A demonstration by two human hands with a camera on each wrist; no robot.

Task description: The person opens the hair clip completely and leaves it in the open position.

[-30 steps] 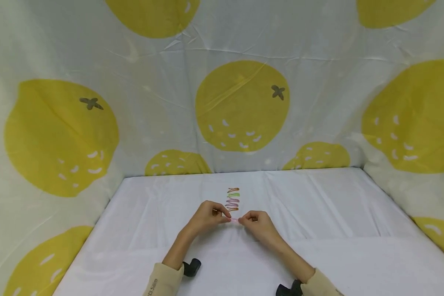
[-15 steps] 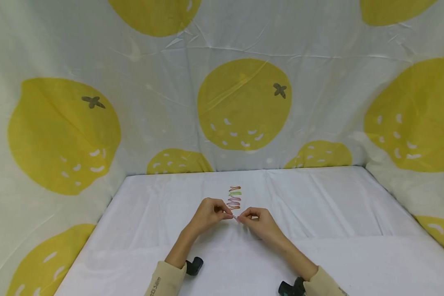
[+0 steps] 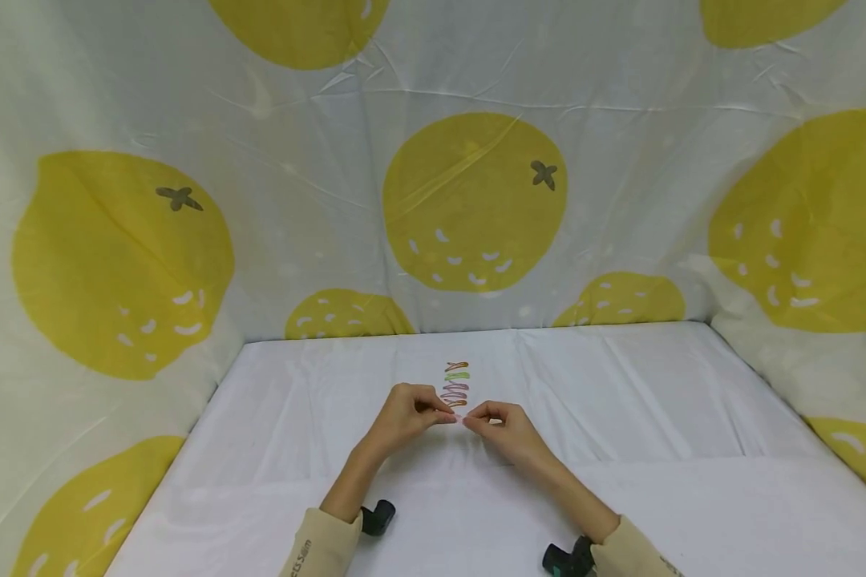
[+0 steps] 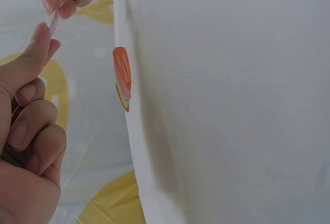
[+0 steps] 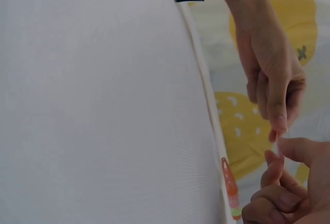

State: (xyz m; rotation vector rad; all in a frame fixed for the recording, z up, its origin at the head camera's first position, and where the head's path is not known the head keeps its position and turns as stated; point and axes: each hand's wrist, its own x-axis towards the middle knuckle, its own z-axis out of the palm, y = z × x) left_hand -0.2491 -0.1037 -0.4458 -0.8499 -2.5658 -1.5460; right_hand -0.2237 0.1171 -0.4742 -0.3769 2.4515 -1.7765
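Note:
Between the two hands is a small pink snap hair clip (image 4: pixel 54 24), held above the white table with little of it showing. My left hand (image 3: pixel 406 415) pinches one end between thumb and forefinger, its other fingers curled in. At the opposite end, the fingertips of my right hand (image 3: pixel 507 431) pinch the clip too. Just beyond the fingertips, several snap hair clips lie in a column on the cloth: an orange one (image 3: pixel 457 366) farthest away, a green one (image 3: pixel 458 375), pink-purple ones (image 3: pixel 456 386), and another orange clip (image 4: pixel 121 62) nearest the hands, partly covered by the left fingers in the head view.
A white cloth (image 3: pixel 621 401) covers the table. Behind and beside it hangs a pale curtain (image 3: pixel 317 200) printed with large yellow lemons. Black wrist devices (image 3: pixel 379 518) sit at both beige sleeves (image 3: pixel 325 541).
The pink clip lay level between the hands, then tilted; now the fingertips are closer together and hide more of it. Both hands keep their pinch, slightly nearer the column.

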